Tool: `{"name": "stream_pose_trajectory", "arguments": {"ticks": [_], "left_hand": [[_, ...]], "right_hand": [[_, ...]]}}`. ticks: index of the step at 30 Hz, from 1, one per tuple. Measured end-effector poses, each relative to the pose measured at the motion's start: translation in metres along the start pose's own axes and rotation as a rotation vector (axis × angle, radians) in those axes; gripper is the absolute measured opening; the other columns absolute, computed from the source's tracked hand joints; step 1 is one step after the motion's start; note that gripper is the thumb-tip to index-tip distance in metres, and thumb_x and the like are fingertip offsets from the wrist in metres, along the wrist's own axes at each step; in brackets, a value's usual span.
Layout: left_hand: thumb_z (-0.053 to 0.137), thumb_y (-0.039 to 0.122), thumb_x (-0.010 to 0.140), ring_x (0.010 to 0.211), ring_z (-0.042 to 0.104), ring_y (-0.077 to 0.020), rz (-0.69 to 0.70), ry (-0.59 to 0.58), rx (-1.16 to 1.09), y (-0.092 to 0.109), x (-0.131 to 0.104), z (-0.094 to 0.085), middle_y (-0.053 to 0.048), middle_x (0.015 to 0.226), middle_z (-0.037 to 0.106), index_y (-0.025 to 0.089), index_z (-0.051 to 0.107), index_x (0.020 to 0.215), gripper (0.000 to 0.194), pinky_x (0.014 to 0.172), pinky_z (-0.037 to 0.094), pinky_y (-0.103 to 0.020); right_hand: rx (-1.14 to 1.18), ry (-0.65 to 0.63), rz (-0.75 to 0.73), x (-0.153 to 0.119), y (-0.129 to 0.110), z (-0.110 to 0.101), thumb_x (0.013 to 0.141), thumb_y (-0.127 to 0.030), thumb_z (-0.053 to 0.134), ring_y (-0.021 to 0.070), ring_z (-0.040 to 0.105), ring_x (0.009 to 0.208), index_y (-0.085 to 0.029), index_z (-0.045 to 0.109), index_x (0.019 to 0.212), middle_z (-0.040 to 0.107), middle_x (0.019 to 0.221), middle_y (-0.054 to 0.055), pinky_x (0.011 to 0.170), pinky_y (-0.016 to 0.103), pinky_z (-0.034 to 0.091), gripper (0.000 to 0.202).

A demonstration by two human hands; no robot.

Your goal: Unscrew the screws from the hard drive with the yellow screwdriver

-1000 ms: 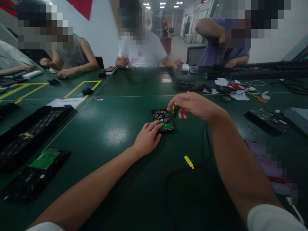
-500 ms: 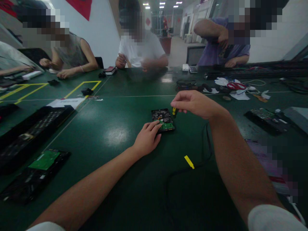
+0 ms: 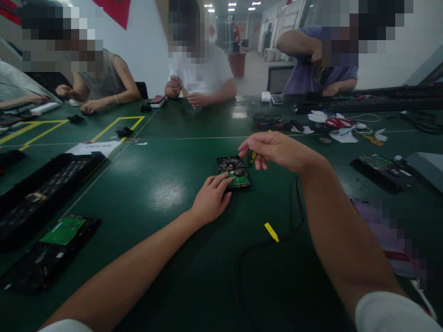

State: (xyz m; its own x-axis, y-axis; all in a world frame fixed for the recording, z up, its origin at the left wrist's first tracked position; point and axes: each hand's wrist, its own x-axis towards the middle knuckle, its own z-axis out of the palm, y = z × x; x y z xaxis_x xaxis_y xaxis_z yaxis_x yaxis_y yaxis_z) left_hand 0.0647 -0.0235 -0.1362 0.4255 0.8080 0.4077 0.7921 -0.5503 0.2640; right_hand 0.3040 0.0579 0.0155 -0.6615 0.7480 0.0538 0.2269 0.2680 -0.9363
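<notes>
My left hand (image 3: 212, 198) holds a hard drive (image 3: 238, 180) down on the green table, fingers over its green circuit board and thumb at the near edge. Just right of the drive and above it, my right hand (image 3: 266, 150) holds a small yellow-and-black tool (image 3: 254, 157), which looks like a screwdriver. The fingers cover most of this tool, and its tip does not show clearly.
A black cable (image 3: 290, 235) with a yellow tag (image 3: 272, 232) lies nearer me. Drive-like units with green boards sit at left (image 3: 64, 230) and right (image 3: 377, 168). A long black housing (image 3: 51, 189) lies left. Several people sit opposite.
My right hand has turned and shifted slightly left, its fingers loosening from a pinch around the tool. My left hand and the hard drive have stayed in place.
</notes>
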Motion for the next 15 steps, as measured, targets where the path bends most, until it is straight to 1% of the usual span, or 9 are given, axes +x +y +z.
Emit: {"name": "stream_pose_trajectory", "arguments": {"ticks": [5,7,8,12,15], "left_hand": [[0.055,0.026,0.102,0.136,0.052,-0.0332,0.005,0.0,0.004,0.0007,-0.0002,-0.0003,-0.014,0.153,0.056,0.017,0.054,0.145,0.044,0.117,0.048,-0.053],[0.055,0.026,0.102,0.136,0.052,-0.0331,0.002,0.0,0.003,0.0005,0.0,-0.0001,-0.013,0.153,0.056,0.018,0.054,0.145,0.044,0.117,0.048,-0.054],[0.055,0.026,0.102,0.136,0.052,-0.033,0.001,-0.001,0.001,0.0003,0.0,0.0,-0.013,0.153,0.056,0.018,0.054,0.146,0.045,0.117,0.048,-0.054],[0.055,0.027,0.102,0.136,0.051,-0.033,-0.007,-0.003,-0.005,-0.0001,0.0003,0.0003,-0.013,0.153,0.056,0.019,0.053,0.146,0.045,0.116,0.049,-0.054],[0.055,0.027,0.102,0.136,0.051,-0.0333,-0.005,-0.004,0.001,0.0,0.0002,0.0005,-0.014,0.153,0.056,0.018,0.054,0.145,0.044,0.116,0.048,-0.054]], "right_hand": [[0.081,0.021,-0.021,0.0029,0.0055,0.0008,0.107,-0.034,0.059,0.0122,0.07,0.066,-0.017,0.072,0.11,0.076,0.11,0.009,0.056,0.024,0.057,0.021],[0.065,0.038,-0.023,0.0028,0.0052,0.0012,0.105,-0.033,0.062,0.0125,0.069,0.065,-0.018,0.072,0.11,0.076,0.104,0.008,0.055,0.024,0.056,0.019],[0.032,0.052,-0.025,0.0025,0.0044,0.0012,0.104,-0.033,0.065,0.0123,0.068,0.064,-0.017,0.072,0.109,0.076,0.098,0.007,0.054,0.024,0.054,0.018],[-0.149,0.186,-0.019,0.0018,0.0006,0.0016,0.094,-0.03,0.078,0.0117,0.059,0.06,-0.018,0.072,0.091,0.069,0.073,0.001,0.05,0.023,0.044,0.014],[-0.191,0.268,0.01,0.0029,-0.0002,0.0026,0.088,-0.024,0.081,0.0123,0.057,0.059,-0.019,0.068,0.081,0.066,0.068,0.0,0.05,0.024,0.042,0.016]]}}
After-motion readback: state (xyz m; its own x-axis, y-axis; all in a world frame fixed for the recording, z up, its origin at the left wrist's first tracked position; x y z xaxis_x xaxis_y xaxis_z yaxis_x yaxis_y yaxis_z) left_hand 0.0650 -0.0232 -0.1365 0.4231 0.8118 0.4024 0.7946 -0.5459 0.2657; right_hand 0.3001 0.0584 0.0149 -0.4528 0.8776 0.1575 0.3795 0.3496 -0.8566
